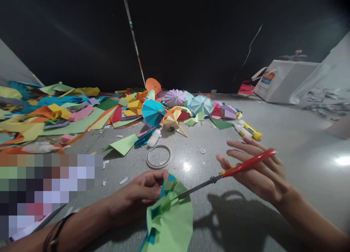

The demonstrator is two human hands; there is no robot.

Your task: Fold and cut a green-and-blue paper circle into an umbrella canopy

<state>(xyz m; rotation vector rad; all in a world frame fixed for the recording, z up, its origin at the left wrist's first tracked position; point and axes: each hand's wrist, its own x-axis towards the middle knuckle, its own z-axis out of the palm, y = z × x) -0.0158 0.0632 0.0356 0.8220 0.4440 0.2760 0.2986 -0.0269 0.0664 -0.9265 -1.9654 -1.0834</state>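
Note:
My left hand [139, 195] pinches a folded green and blue paper piece [169, 219] low in the middle of the view, fingers closed on its upper edge. My right hand [257, 171] holds red-handled scissors [235, 169], with the other fingers stretched out above the handle. The dark blades [191, 190] point left and down and meet the paper's folded top. Both forearms rest low over the grey table [273, 135].
Several paper umbrellas [175, 106] lie piled at the table's middle back, and coloured paper scraps [54, 113] cover the left. A tape ring [158, 157], a small glue bottle [153, 138] and a yellow glue stick [250, 130] lie nearby. A white bag [284, 80] stands back right.

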